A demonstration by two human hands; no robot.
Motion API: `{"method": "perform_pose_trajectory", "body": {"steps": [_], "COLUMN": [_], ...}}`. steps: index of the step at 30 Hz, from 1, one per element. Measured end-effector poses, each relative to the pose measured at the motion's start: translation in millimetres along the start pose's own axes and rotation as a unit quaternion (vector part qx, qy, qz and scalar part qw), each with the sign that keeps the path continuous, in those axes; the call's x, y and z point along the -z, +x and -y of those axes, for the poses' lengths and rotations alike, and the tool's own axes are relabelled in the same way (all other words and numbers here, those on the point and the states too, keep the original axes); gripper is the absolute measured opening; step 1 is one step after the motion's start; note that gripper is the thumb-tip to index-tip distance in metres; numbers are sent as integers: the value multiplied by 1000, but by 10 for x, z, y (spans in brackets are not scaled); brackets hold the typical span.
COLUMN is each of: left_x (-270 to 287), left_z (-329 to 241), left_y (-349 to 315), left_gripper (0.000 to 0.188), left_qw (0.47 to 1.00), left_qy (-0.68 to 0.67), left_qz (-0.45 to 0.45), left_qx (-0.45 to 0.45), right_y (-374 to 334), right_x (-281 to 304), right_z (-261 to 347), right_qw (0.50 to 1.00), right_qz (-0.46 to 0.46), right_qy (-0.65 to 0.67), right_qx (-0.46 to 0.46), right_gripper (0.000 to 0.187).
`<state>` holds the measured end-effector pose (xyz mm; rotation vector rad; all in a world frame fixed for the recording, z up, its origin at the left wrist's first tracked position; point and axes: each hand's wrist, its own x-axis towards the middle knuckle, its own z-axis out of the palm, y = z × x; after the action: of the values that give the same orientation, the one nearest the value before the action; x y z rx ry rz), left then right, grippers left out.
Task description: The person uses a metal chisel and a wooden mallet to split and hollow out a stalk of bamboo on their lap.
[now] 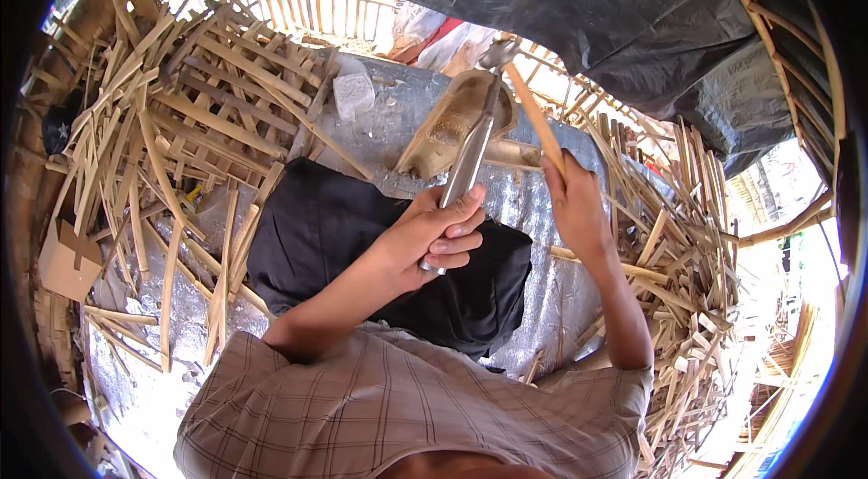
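Note:
My left hand [437, 230] is wrapped round the shiny handle of a metal hammer [469, 158], held above my lap. Its handle slants away from me to a thin dark neck and a grey head. My right hand [575, 203] grips a pale wooden stick [534, 115], pointing away and to the left. The stick's far end meets or overlaps the hammer head; I cannot tell if they touch. Behind the hammer lies a brown, hollow, trough-like piece [440, 128]. Black cloth [318, 230] covers my lap.
Piled bamboo strips [231, 85] fill the left side, with more offcuts [674, 298] on the right. A whitish block [353, 95] rests on the grey sheet [384, 131]. At far left is a cardboard box [70, 264]. Black plastic sheeting [624, 4] hangs overhead.

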<state>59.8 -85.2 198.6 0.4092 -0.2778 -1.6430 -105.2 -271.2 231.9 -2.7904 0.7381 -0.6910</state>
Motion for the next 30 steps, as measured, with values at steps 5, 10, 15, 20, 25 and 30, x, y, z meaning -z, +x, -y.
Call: {"method": "perform_pose_trajectory", "body": {"steps": [5, 10, 15, 20, 25, 30], "left_x": [5, -21, 78, 41, -6, -1], "left_z": [-16, -7, -59, -21, -43, 99], "left_y": [-47, -8, -80, 16, 83, 78], "left_gripper": [34, 34, 31, 32, 33, 32], "left_qw": [999, 1000, 999, 1000, 1000, 1000], "left_qy": [8, 5, 11, 11, -5, 20], "left_qz": [-21, -23, -23, -20, -15, -16], "left_qx": [-26, -17, -24, -22, 2, 11], "right_y": [108, -28, 17, -32, -120, -93], "right_x": [712, 157, 321, 562, 49, 590], "right_z": [431, 54, 430, 568, 165, 466], "right_qw": [987, 962, 991, 971, 1000, 987], "right_qz": [-93, -169, 28, -193, -18, -56], "right_qy": [77, 213, 96, 117, 24, 93], "right_qx": [-105, 12, -93, -73, -4, -116], "right_gripper": [31, 32, 25, 21, 25, 23]}}
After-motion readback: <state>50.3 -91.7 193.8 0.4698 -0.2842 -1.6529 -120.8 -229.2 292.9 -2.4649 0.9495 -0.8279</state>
